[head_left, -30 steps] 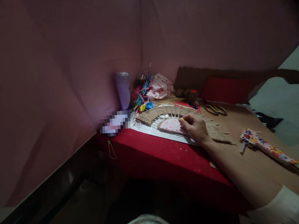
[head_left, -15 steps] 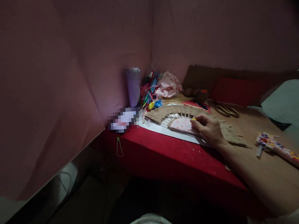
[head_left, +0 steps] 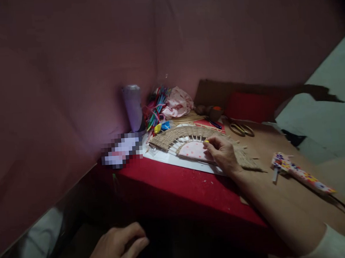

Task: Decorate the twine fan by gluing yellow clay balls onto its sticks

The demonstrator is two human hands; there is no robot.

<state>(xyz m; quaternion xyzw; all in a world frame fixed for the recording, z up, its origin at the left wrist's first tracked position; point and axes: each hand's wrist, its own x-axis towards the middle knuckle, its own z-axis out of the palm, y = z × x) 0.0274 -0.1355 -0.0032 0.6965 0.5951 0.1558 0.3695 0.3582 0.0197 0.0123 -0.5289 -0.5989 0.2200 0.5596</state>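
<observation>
Corner desk (head_left: 164,182) under red cloth, against 2 pink walls, as base for all the materials. On the right, brown cardboard sheet (head_left: 266,140), presumably a guard for the cloth. Nearer the corner, white sheet (head_left: 186,163) beneath part of a woven twine fan (head_left: 187,130), flat with straight edge toward the wearer, probably for steady access. Glue gun (head_left: 304,174) in floral wrapping, laid on the cardboard clear of the fan, likely for easy reach. Gold-handled scissors (head_left: 242,129) farther back, perhaps out of the way.

Left hand (head_left: 118,247) raised in front of the desk, loosely curled, apart from everything on top; impossible to tell whether anything lies within. Right hand (head_left: 225,155) over the fan, thumb and forefinger closed in a pinch. Beneath, polka-dot half-disc (head_left: 191,150) inside the fan's ring of bare spokes. Smallest: yellow piece (head_left: 206,141) at the fingertips, pinched apparently for precise handling; contact with the half-disc unclear.
</observation>
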